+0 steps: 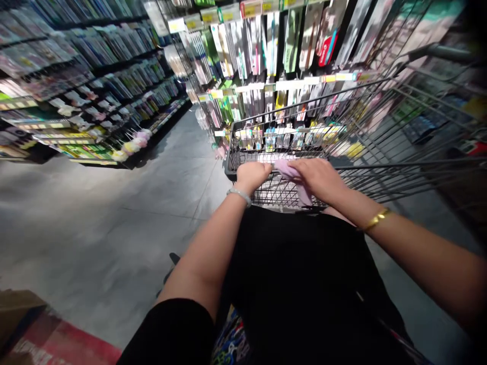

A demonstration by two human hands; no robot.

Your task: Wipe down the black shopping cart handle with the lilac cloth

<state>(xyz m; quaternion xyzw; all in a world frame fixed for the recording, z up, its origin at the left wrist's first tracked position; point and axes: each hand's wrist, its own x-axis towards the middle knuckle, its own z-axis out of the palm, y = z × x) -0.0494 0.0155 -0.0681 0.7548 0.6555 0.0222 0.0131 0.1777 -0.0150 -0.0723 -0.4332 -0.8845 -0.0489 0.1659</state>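
Note:
My left hand (251,176), with a pale bangle at the wrist, is closed over the near top rim of a dark wire shopping cart (229,170). Just to its right, my right hand (317,175) wears a gold bracelet and presses a pale pink cloth (291,172) against the same rim. Part of the cloth hangs down over the wire mesh, and the fingers curl over its upper part. My fingertips on both hands are partly hidden.
Beyond the cart, a display rack (262,45) holds several rows of hanging packets. More stocked shelves (106,66) stand to the left across the grey floor (152,203). A red-and-brown box (57,337) sits at the lower left.

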